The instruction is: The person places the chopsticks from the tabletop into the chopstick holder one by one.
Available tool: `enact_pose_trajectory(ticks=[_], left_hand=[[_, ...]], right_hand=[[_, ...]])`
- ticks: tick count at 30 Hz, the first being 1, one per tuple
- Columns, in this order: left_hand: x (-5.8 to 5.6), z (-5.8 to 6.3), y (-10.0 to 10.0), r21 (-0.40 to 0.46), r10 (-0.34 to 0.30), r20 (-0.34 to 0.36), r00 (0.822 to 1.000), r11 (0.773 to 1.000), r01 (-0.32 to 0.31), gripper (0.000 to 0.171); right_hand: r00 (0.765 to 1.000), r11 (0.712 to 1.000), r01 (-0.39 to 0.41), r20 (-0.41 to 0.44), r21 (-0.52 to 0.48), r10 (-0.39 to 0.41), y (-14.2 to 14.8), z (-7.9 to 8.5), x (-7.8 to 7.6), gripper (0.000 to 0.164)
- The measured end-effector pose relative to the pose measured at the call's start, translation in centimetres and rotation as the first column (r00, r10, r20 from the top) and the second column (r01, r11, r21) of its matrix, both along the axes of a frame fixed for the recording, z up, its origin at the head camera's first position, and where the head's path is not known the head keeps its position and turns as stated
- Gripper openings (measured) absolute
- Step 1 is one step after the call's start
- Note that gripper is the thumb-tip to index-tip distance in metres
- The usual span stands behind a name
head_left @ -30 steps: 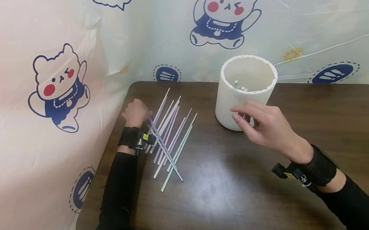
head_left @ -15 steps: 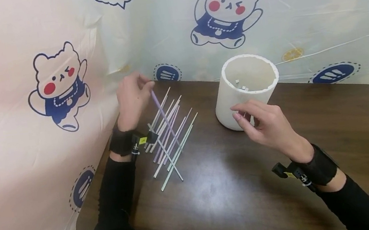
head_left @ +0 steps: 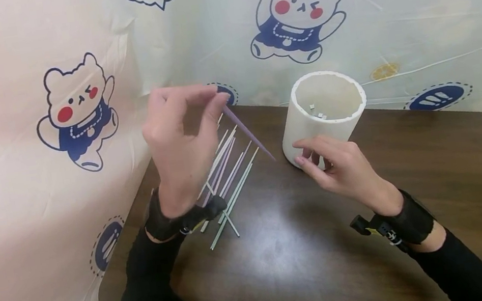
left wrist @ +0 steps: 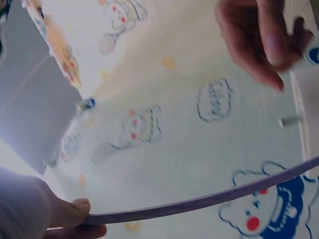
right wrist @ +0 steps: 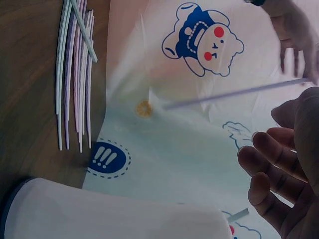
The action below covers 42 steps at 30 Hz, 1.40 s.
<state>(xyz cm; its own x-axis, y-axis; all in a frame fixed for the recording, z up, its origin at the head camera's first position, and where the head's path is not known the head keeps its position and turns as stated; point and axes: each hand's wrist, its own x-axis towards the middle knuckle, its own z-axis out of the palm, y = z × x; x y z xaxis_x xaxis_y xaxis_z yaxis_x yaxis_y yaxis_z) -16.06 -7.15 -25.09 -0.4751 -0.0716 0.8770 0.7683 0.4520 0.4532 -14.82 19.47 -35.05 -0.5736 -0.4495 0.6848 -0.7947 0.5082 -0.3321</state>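
Observation:
My left hand pinches a thin purple stick near one end, between thumb and fingertips. The stick slants down to the right, raised over the table, its free end pointing toward the white cylindrical container. In the left wrist view the purple stick spans the lower part. My right hand hovers before the container, fingers loosely curled with nothing between them. Several pastel sticks lie loosely bunched on the table, partly hidden by my left hand and wrist.
Small pale ends show inside the container. In the right wrist view, a pale stick end pokes past its rim. The brown table meets a curtain printed with cartoon bears at the back and left.
My left hand has lifted the purple stick off the bunch and brought it up and rightward toward the container. The right hand has shifted slightly left.

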Motion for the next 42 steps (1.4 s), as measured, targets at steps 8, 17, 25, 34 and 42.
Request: enact_pose_trajectory(ticks=[8, 17, 25, 34, 42], left_hand=[[3.8, 0.0, 1.3, -0.036, -0.128, -0.29, 0.948, 0.992, 0.123, 0.014], [4.7, -0.8, 1.8, -0.085, -0.197, -0.454, 0.869, 0.98, 0.178, 0.019], [4.5, -0.8, 2.2, -0.12, -0.214, -0.471, 0.856, 0.977, 0.178, 0.03], [3.6, 0.6, 4.0, -0.125, -0.241, -0.467, 0.851, 0.971, 0.206, 0.03], [1.5, 1.7, 6.2, -0.161, -0.24, -0.416, 0.877, 0.969, 0.188, 0.019]], right_hand=[[0.998, 0.998, -0.063, -0.022, 0.006, 0.064, -1.3, -0.1, 0.6, 0.038], [0.989, 0.991, -0.134, -0.054, 0.013, 0.134, -1.9, -0.4, 1.1, 0.03], [0.993, 0.995, -0.093, -0.07, 0.026, 0.094, -1.1, 0.6, 0.6, 0.032], [0.992, 0.997, 0.042, -0.12, -0.061, -0.049, 1.4, 2.7, -1.1, 0.034], [0.981, 0.983, 0.172, -0.085, -0.063, -0.177, 3.3, 3.1, -2.2, 0.022]])
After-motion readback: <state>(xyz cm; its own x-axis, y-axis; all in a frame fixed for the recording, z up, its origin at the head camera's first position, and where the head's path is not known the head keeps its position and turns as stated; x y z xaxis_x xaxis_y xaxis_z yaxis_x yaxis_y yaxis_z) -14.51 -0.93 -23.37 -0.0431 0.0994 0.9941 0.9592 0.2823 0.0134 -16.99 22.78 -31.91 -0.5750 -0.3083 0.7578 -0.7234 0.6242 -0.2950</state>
